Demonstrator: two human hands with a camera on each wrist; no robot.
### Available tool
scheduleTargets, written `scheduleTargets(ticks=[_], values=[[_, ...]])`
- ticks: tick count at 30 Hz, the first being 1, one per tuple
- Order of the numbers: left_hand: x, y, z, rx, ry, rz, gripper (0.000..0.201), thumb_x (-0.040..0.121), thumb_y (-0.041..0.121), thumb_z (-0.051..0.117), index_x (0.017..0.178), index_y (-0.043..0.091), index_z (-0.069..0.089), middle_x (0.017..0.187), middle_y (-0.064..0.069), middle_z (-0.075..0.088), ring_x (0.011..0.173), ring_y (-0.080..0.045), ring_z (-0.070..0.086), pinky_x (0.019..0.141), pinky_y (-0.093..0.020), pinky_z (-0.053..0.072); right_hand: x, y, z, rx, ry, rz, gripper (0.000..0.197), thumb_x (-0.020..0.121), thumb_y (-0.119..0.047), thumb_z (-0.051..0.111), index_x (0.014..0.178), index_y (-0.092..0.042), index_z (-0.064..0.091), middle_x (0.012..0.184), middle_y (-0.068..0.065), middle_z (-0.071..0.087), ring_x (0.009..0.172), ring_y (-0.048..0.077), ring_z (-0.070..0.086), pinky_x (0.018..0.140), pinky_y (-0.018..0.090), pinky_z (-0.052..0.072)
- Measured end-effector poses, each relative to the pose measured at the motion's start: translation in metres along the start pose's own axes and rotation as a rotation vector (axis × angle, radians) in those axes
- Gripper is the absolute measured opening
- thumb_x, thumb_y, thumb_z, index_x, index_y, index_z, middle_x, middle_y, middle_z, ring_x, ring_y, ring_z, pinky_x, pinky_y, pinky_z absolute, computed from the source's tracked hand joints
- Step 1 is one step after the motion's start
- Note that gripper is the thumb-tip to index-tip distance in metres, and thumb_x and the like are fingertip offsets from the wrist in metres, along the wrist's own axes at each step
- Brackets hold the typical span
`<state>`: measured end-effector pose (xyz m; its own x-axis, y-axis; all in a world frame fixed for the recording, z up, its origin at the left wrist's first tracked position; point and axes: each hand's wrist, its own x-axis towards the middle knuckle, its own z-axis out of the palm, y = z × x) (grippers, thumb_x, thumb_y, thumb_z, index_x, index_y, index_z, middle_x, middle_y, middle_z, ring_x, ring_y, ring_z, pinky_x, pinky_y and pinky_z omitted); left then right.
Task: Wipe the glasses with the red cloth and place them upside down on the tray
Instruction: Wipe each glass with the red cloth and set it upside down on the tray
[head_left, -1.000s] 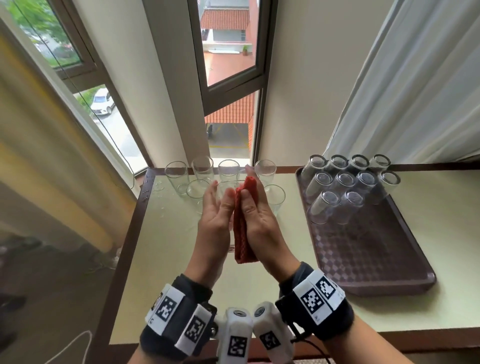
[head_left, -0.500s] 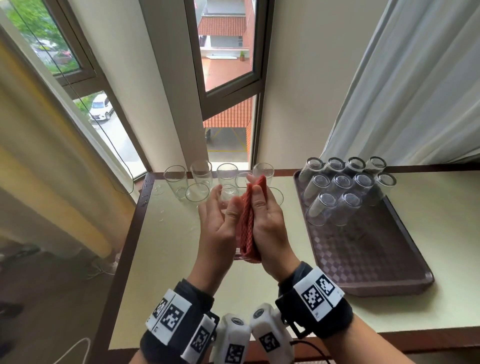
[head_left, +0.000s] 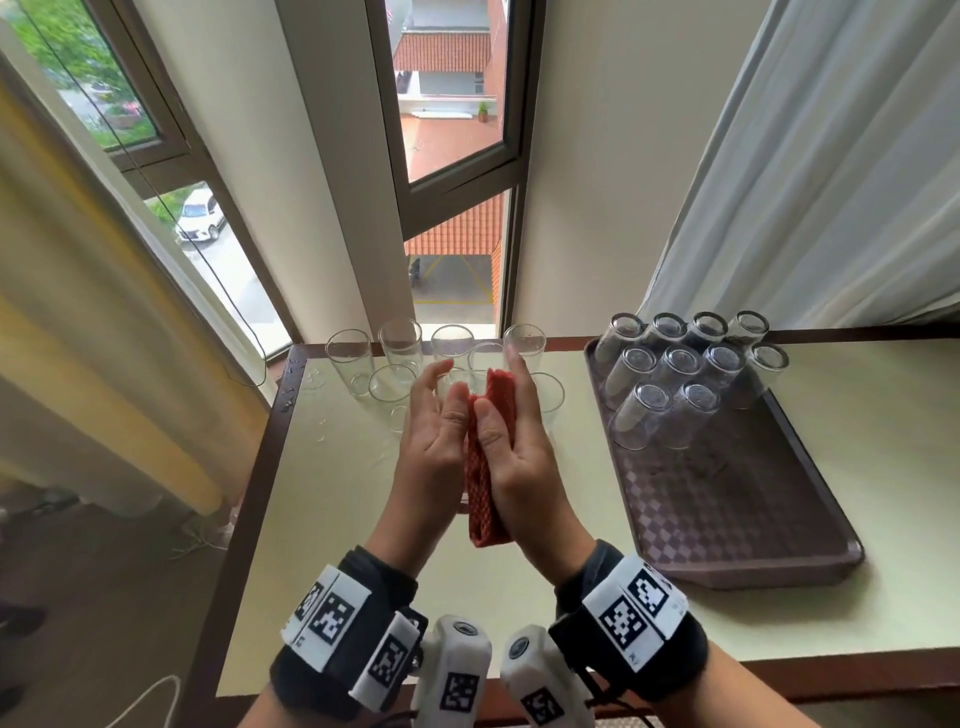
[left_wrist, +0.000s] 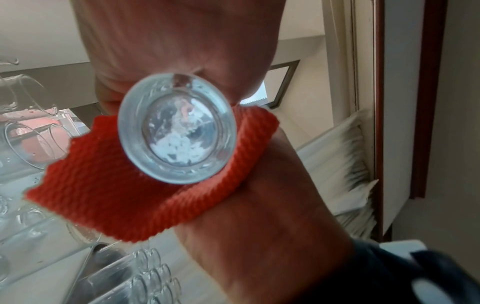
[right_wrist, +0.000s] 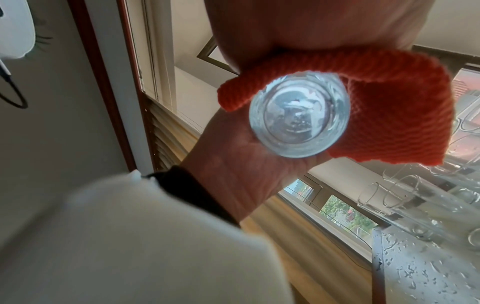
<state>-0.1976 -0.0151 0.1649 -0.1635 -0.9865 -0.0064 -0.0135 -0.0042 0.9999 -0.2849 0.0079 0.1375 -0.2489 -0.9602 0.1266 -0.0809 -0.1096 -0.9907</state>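
Observation:
A clear glass (left_wrist: 176, 131) is held between my two palms above the table, its thick base (right_wrist: 298, 115) facing the wrist cameras. The red cloth (head_left: 485, 483) wraps its right side. My left hand (head_left: 434, 452) presses flat on the bare glass with fingers nearly straight. My right hand (head_left: 524, 457) holds the cloth (right_wrist: 389, 115) against the glass, thumb laid over the cloth's edge. In the head view the glass itself is hidden. Several glasses (head_left: 675, 374) stand upside down at the far end of the brown tray (head_left: 753, 519).
Several upright glasses (head_left: 400, 343) stand in two rows at the back left of the pale table (head_left: 337, 519), just beyond my fingertips. Water drops lie on the table's left part. A window and a yellow curtain are at the left, a white curtain at the right.
Both hands stay pressed together around the cloth and glass with small rubbing shifts. The cloth's lower end now hangs a little closer to my wrists.

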Motion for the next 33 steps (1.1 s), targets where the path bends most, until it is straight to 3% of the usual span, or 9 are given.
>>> scheduleTargets(ticks=[3, 8, 14, 17, 20, 22, 26, 30, 33], values=[[-0.002, -0.009, 0.002, 0.018, 0.016, 0.037, 0.04, 0.081, 0.066, 0.055, 0.117, 0.049, 0.049, 0.114, -0.022, 0.055, 0.1, -0.039, 0.063, 0.089, -0.061, 0.052, 0.004, -0.007, -0.003, 0.136, 0.023, 0.077, 0.059, 0.089, -0.058, 0.046, 0.144, -0.035, 0.04, 0.141, 0.0, 0.055, 0.128, 0.017, 0.056, 0.109, 0.046, 0.044], [0.0, -0.008, 0.002, 0.081, -0.056, 0.083, 0.047, 0.08, 0.07, 0.053, 0.121, 0.051, 0.041, 0.11, -0.023, 0.051, 0.098, -0.038, 0.062, 0.084, -0.059, 0.054, 0.014, -0.021, -0.014, 0.369, -0.05, 0.178, 0.026, 0.098, -0.038, 0.047, 0.121, -0.027, 0.052, 0.099, -0.001, 0.074, 0.101, 0.024, 0.071, 0.091, 0.04, 0.056], [0.007, -0.001, -0.004, -0.089, -0.098, -0.052, 0.038, 0.097, 0.043, 0.047, 0.13, 0.025, 0.044, 0.107, -0.008, 0.064, 0.085, -0.008, 0.071, 0.065, -0.02, 0.056, 0.003, -0.008, -0.003, 0.076, -0.056, 0.064, 0.065, 0.087, -0.057, 0.044, 0.149, -0.047, 0.026, 0.143, -0.002, 0.053, 0.124, 0.017, 0.058, 0.105, 0.049, 0.047], [0.005, -0.001, -0.002, -0.029, -0.076, -0.007, 0.036, 0.094, 0.052, 0.056, 0.123, 0.034, 0.045, 0.113, -0.026, 0.058, 0.097, -0.03, 0.068, 0.08, -0.043, 0.059, 0.006, -0.017, -0.005, 0.303, -0.052, 0.129, 0.058, 0.091, -0.043, 0.048, 0.147, -0.038, 0.034, 0.135, 0.014, 0.057, 0.118, 0.03, 0.062, 0.101, 0.052, 0.05], [0.002, -0.003, -0.001, -0.069, -0.086, 0.035, 0.034, 0.083, 0.056, 0.061, 0.114, 0.046, 0.05, 0.117, -0.032, 0.051, 0.105, -0.041, 0.063, 0.085, -0.043, 0.058, 0.016, -0.025, -0.006, 0.423, -0.012, 0.183, 0.038, 0.091, -0.047, 0.057, 0.124, -0.029, 0.055, 0.127, 0.033, 0.054, 0.117, 0.048, 0.058, 0.101, 0.066, 0.044], [0.003, -0.002, -0.003, -0.12, -0.094, 0.027, 0.034, 0.091, 0.049, 0.063, 0.121, 0.04, 0.048, 0.119, -0.025, 0.057, 0.104, -0.028, 0.068, 0.084, -0.037, 0.06, 0.017, -0.025, -0.004, 0.283, -0.002, 0.127, 0.053, 0.09, -0.054, 0.058, 0.133, -0.025, 0.05, 0.13, 0.025, 0.057, 0.119, 0.042, 0.059, 0.102, 0.063, 0.044], [0.008, 0.002, -0.014, -0.173, -0.167, -0.036, 0.046, 0.088, 0.047, 0.044, 0.131, 0.032, 0.044, 0.094, 0.008, 0.074, 0.079, -0.001, 0.072, 0.065, -0.022, 0.06, 0.005, -0.004, 0.002, 0.033, -0.058, -0.023, 0.071, 0.088, -0.06, 0.047, 0.152, -0.05, 0.016, 0.146, -0.002, 0.049, 0.128, 0.019, 0.055, 0.103, 0.052, 0.046], [0.002, 0.006, -0.012, -0.176, -0.135, 0.008, 0.04, 0.093, 0.044, 0.047, 0.13, 0.031, 0.042, 0.108, -0.004, 0.065, 0.085, -0.005, 0.071, 0.069, -0.021, 0.058, 0.006, -0.009, 0.002, 0.16, -0.058, 0.002, 0.068, 0.092, -0.048, 0.048, 0.154, -0.04, 0.02, 0.13, -0.012, 0.059, 0.117, 0.017, 0.062, 0.099, 0.046, 0.052], [0.0, 0.0, -0.01, -0.101, -0.094, 0.059, 0.038, 0.093, 0.049, 0.055, 0.127, 0.038, 0.043, 0.116, -0.022, 0.056, 0.102, -0.03, 0.067, 0.087, -0.038, 0.059, 0.015, -0.022, 0.001, 0.324, -0.022, 0.121, 0.043, 0.093, -0.043, 0.048, 0.134, -0.031, 0.048, 0.123, 0.01, 0.066, 0.112, 0.03, 0.066, 0.1, 0.055, 0.05]])
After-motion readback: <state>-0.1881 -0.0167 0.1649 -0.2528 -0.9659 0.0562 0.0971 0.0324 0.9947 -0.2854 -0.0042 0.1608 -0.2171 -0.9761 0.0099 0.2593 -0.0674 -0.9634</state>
